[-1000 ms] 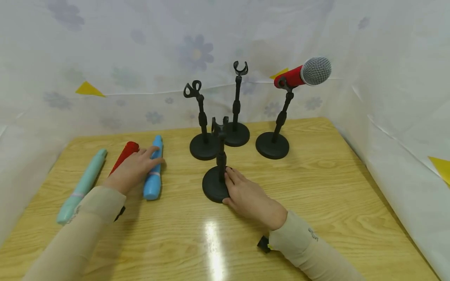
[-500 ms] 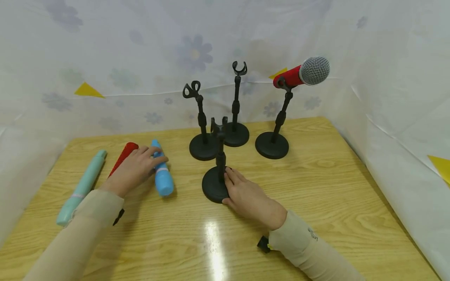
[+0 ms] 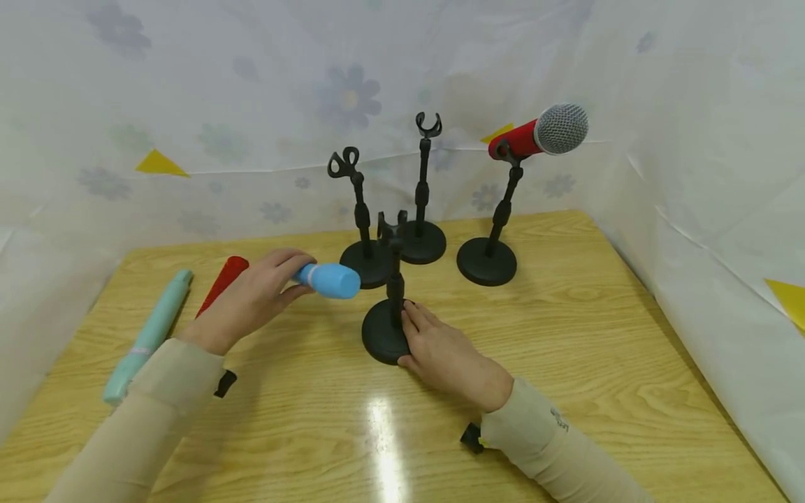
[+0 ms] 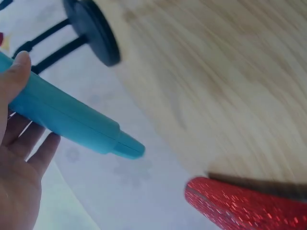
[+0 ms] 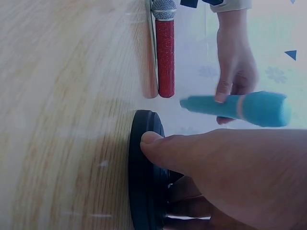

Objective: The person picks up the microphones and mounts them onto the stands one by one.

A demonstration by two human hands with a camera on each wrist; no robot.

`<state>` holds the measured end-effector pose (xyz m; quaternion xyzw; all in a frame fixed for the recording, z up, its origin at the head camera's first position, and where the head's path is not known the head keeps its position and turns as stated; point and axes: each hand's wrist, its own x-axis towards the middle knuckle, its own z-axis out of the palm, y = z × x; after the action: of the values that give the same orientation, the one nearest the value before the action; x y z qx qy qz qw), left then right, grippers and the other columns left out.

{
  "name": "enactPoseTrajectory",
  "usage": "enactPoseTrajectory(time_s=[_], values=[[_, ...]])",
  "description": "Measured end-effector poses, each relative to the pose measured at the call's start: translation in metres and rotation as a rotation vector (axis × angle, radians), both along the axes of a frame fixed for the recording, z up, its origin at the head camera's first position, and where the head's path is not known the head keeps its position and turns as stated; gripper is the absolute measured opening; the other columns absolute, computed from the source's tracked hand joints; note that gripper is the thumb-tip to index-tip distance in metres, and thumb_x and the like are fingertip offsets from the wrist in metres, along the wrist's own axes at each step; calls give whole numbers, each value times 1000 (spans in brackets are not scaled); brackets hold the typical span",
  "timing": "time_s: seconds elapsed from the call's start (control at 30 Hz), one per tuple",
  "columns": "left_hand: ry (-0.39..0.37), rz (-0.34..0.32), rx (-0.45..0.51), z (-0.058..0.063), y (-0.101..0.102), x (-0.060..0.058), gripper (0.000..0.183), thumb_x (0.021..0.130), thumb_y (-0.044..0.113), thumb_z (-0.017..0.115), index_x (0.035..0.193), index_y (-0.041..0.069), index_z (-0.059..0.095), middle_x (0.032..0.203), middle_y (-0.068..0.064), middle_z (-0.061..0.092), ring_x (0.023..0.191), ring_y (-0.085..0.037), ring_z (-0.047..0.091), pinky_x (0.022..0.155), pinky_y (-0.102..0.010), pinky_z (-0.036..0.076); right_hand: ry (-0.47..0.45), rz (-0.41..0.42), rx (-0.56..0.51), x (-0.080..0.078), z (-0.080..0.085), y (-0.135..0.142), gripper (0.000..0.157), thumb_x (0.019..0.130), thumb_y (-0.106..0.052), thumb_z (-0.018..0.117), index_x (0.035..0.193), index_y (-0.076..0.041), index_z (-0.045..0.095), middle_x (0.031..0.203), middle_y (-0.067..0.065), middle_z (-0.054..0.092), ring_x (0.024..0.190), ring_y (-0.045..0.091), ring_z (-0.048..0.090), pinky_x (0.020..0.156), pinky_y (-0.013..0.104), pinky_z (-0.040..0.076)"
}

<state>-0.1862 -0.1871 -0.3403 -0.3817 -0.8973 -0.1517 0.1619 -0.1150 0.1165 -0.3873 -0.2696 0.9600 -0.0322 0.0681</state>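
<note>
Near stand [image 3: 395,283], mid-frame, looks stiff and bottom-heavy; I'd hold it low by the base [image 3: 377,337], right where the right hand [image 3: 449,358] grips it, thumb on the rim. Blue mic [image 3: 332,280] is just left of centre, in the air, pinched between the left hand's [image 3: 258,293] thumb and fingers. Probably light, hard and kinda slick, so grab that narrower body and leave the fat end free.

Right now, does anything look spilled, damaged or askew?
Nothing stands out: no spill or damage shows. The front stand sits flat with the right hand on its base, the mounted red microphone rests in its clip, and the left hand holds the blue object above the table.
</note>
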Motion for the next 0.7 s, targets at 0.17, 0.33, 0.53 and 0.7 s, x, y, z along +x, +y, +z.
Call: enactPoseTrajectory(time_s=[0.17,0.33,0.53,0.7], values=[[-67,26,79,9,15,2,50,82,6,81,127,0,61,124,-16,66,112,-33,67,94,-50,58,-16,-7,6,0,-1,0,74,101,-43,59,152,5,36,164,21,28,150,35,35,118,42,42],[-212,49,261,24,35,0,44,91,12,74,131,4,57,126,-13,66,120,-32,65,101,-52,54,-26,-14,14,-1,0,0,74,101,-43,59,153,5,36,165,21,27,151,34,34,119,42,41],[-394,62,486,38,58,-3,47,101,23,61,145,12,47,142,-9,57,132,-29,58,111,-52,48,-23,-2,12,-1,1,1,74,101,-43,59,152,6,37,164,22,28,151,35,35,119,42,40],[-408,-31,608,43,77,-12,46,105,19,53,148,9,43,145,-12,54,134,-28,55,115,-48,45,-33,-2,12,0,2,0,74,101,-43,58,153,5,36,164,22,27,152,35,33,120,42,39]])
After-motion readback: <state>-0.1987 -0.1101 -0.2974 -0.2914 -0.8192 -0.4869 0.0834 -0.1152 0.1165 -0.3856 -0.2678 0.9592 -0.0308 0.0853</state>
